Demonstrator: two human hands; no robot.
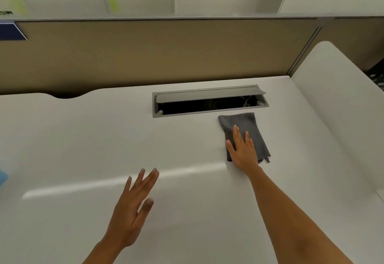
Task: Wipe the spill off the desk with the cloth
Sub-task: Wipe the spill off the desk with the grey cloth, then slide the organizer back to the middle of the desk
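A dark grey cloth (247, 127) lies flat on the white desk (83, 139), right of centre and just in front of the cable hatch. My right hand (242, 149) rests palm down on the cloth's near half, fingers spread and pressing it to the desk. My left hand (133, 207) hovers over the desk's near middle, fingers apart and holding nothing. I cannot make out any spill on the white surface; only a pale streak of reflected light crosses it.
A grey cable hatch (209, 101) with its lid raised opens in the desk behind the cloth. A tan partition (145, 56) stands along the back. A white side panel (336, 101) rises at the right. Something blue (3, 177) shows at the left edge.
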